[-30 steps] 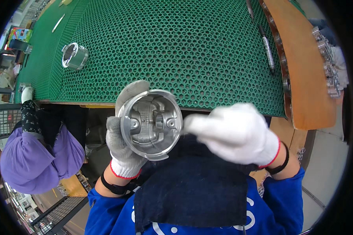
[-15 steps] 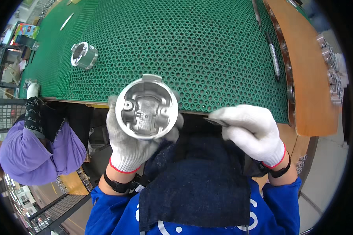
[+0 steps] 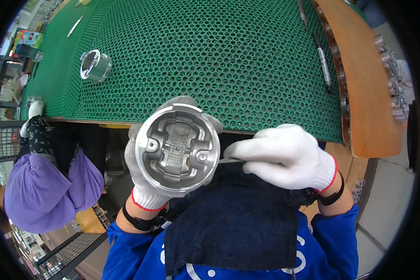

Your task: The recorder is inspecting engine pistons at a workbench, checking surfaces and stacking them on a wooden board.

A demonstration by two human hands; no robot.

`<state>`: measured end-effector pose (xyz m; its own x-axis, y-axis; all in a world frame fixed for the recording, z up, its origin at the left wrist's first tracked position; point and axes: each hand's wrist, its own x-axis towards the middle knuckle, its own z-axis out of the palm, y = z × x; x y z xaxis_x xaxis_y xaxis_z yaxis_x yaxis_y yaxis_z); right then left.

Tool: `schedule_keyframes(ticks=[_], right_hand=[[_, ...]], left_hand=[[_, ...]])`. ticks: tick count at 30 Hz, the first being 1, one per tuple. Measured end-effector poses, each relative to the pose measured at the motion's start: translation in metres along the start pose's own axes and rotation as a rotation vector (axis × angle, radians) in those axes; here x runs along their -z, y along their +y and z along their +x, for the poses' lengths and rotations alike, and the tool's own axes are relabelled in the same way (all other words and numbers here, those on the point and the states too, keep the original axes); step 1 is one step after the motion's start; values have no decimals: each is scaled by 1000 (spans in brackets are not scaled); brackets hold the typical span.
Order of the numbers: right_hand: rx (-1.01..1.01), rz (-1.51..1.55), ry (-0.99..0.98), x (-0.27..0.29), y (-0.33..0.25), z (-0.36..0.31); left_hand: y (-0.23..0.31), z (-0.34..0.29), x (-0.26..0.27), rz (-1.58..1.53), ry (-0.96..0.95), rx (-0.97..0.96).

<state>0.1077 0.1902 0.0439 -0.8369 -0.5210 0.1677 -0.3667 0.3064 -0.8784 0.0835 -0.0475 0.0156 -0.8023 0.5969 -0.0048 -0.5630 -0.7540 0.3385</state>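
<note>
A silvery metal piston (image 3: pixel 178 148), its hollow underside facing up, rests in my white-gloved left hand (image 3: pixel 143 179). The fingers wrap round its far side and the thumb side lies along its left wall. Close to its right rim is my right hand (image 3: pixel 284 156), also gloved, with thumb and fingers pinched together. Between them a thin, flat metal tool (image 3: pixel 229 161) pokes out toward the piston's wall; its tip looks at or very near the rim, and contact is unclear. Most of that tool is hidden by the glove.
On the green honeycomb mat (image 3: pixel 210 56) stand another piston (image 3: pixel 96 66), a white stick (image 3: pixel 75 26), a marker (image 3: pixel 322 63) and a dark pointed tool (image 3: pixel 302 15). Several pistons (image 3: pixel 391 67) line a wooden board (image 3: pixel 373 98) at right. A co-worker's purple garment (image 3: pixel 46 191) shows at left.
The piston has come nearer and turned in my left hand, whose fingers now show beyond its far rim. My right hand has moved left, bringing the thin tool to the piston's side.
</note>
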Motion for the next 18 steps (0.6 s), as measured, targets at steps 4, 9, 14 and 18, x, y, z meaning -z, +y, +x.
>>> schedule_keyframes(ticks=[4, 9, 14, 18], right_hand=[[62, -164, -2, 17, -7, 3], [100, -336, -75, 35, -12, 5], [117, -463, 78, 28, -13, 13], [-42, -297, -152, 7, -24, 8]], left_hand=[[-3, 1, -5, 73, 59, -73], [-4, 1, 5, 141, 11, -74], [-11, 3, -11, 439, 284, -188], [-4, 4, -1, 696, 239, -235]])
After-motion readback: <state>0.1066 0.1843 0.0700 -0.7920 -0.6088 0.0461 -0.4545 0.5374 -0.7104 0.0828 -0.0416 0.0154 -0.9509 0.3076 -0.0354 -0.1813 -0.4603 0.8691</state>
